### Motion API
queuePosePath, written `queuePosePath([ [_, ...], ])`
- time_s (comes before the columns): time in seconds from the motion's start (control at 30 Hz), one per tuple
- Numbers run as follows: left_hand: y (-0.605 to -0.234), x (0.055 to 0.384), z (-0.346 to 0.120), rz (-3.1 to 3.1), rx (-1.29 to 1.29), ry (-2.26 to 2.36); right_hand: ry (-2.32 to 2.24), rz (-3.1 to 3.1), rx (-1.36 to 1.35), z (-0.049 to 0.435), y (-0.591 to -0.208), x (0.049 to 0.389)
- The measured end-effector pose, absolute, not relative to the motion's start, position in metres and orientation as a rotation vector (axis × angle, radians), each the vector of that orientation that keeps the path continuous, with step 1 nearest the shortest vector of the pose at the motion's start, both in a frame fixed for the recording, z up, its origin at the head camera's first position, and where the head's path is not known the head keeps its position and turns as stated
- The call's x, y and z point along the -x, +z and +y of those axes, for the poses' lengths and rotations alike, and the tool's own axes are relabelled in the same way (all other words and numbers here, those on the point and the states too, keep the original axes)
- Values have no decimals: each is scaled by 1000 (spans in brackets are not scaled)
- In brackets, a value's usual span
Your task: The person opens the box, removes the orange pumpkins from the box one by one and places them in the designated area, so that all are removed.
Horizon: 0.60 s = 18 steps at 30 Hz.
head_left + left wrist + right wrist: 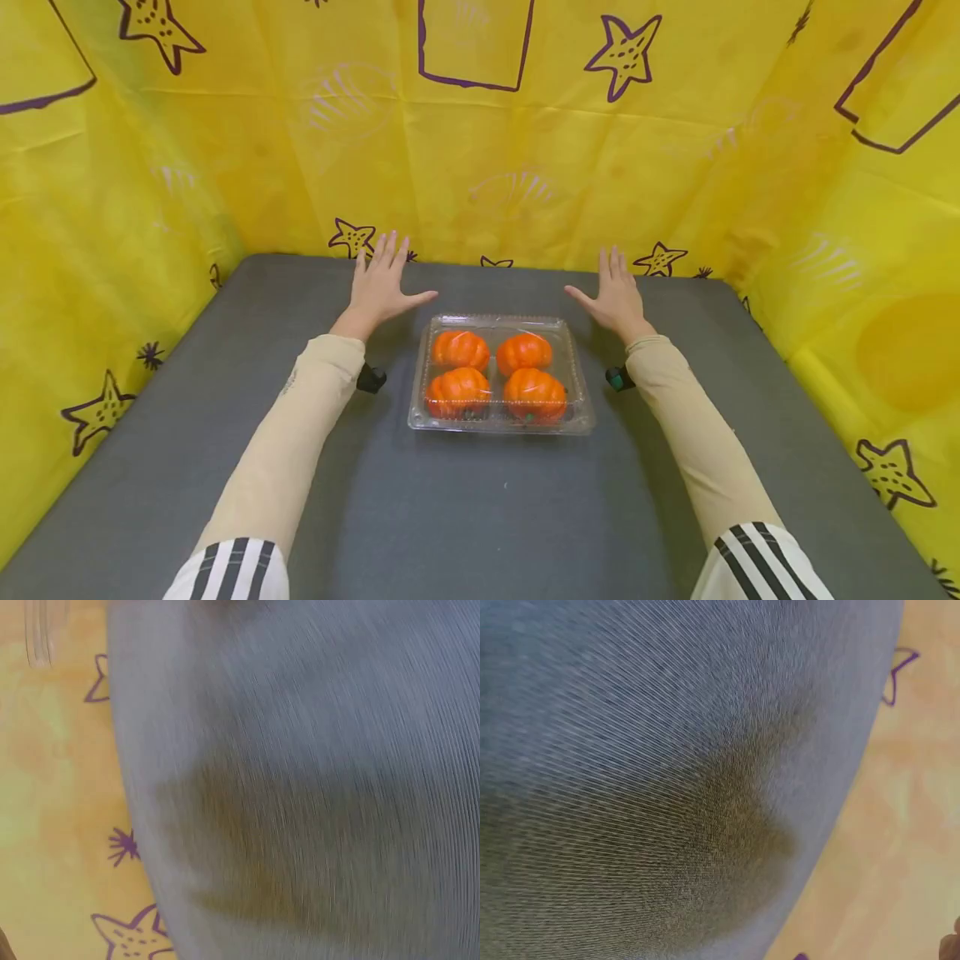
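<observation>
A clear plastic clamshell box (501, 427) sits on the grey table in the head view, its see-through top over several small orange pumpkins (461, 392). To the box's left and beyond it, my left hand (381, 279) is held with fingers straight and thumb stretched inward. My right hand (617, 296) mirrors it on the right, thumb also pointing inward. Neither hand touches the box or holds anything. Both wrist views look mostly at tabletop with a hand's shadow; fingertips (950, 946) just show at the right wrist view's lower corner.
The dark grey table (465, 517) spreads out around the box. Yellow cloth (487, 150) with purple starfish drawings hangs behind it and along both sides. A small black wrist device (371, 379) sits under the left sleeve, another (618, 379) under the right.
</observation>
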<state>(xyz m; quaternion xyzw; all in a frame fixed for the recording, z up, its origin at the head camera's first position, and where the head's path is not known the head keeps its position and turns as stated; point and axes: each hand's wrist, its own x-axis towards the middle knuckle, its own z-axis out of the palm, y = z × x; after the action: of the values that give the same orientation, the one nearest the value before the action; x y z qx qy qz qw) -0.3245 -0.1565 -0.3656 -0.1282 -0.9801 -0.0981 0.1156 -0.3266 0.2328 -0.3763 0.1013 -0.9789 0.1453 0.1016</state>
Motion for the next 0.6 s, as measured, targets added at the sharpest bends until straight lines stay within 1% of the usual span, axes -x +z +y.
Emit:
queuePosePath([
  [0.17,-358,316,-166,-2826,393,-433,521,-2859,-363,232,-374,315],
  [0.3,-359,301,-167,-2740,419,-610,635,-2811,-418,233,-372,300],
  [0.43,-370,277,-163,-2617,483,-822,787,-2682,-508,233,-371,276],
  [0.6,-383,237,-156,-2423,583,-1072,898,-2542,-623,232,-375,244],
])
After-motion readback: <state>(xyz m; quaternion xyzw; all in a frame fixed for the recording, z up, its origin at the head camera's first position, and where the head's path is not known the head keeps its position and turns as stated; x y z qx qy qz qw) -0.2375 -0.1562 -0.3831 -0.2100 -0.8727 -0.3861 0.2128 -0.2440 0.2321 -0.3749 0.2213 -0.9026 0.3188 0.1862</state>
